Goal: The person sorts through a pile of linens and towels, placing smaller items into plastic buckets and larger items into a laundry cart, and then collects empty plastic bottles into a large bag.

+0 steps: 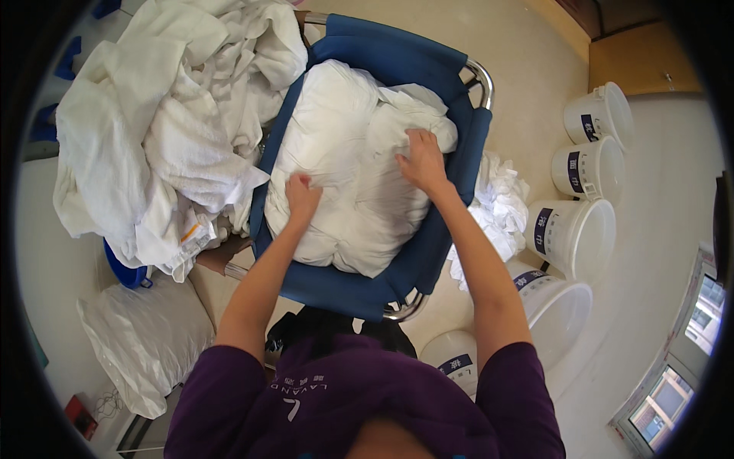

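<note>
A bulky white duvet or quilt (350,143), puffed and creased, fills a blue fabric laundry cart (344,290) with a chrome tube frame. My right hand (423,160) rests on its upper right part with the thumb apart from the fingers. Over the left side of the duvet is my left hand (303,198), its fingers curled and a little blurred. Whether those fingers pinch any cloth cannot be told.
White towels (189,126) are heaped high against the cart's left side. Crumpled white linen (499,206) lies on the floor to the right. Several labelled white buckets (565,238) line the right wall. A filled plastic bag (149,338) and a blue basin (123,267) are at lower left.
</note>
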Available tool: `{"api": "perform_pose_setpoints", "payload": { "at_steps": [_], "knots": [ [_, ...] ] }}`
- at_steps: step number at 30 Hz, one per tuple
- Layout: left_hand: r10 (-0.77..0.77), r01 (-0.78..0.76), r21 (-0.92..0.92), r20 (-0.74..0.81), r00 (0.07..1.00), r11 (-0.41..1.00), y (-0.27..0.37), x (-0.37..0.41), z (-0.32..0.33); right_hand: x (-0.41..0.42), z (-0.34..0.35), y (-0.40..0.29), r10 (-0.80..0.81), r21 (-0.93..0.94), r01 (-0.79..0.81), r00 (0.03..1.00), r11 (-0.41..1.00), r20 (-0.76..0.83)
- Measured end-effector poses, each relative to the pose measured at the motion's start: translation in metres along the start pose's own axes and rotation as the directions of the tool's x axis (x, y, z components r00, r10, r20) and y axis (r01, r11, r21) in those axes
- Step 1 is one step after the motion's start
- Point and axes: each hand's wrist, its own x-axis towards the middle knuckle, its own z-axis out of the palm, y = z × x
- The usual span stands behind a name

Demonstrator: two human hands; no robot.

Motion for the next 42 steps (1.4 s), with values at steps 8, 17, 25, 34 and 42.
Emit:
{"api": "perform_pose_setpoints", "payload": {
  "at_steps": [8,17,25,34,42],
  "knots": [
    [-0.654,0.734,-0.318,0.334,0.679,0.600,-0.010,-0.073,-0.039,0.092,0.064,0.007,-0.090,-0.049,0.097,0.988,0.994,0.127],
    [-0.696,0.790,-0.563,0.466,0.546,0.243,-0.027,-0.087,-0.061,0.121,0.110,-0.102,-0.041,-0.124,0.071,0.973,0.990,0.227],
    [-0.677,0.714,-0.638,0.391,0.624,0.289,-0.022,-0.077,-0.061,0.068,0.135,-0.081,0.107,0.280,-0.201,0.942,0.939,0.319],
    [-0.556,0.435,-0.641,0.015,0.831,0.633,-0.034,-0.089,-0.088,-0.047,-0.032,-0.206,0.041,0.770,-0.300,0.941,0.564,0.336],
    [-0.266,0.232,-0.806,0.096,0.959,0.544,0.001,-0.081,-0.114,-0.110,-0.204,-0.235,0.097,0.890,-0.443,0.896,0.106,0.434]
  ]
}}
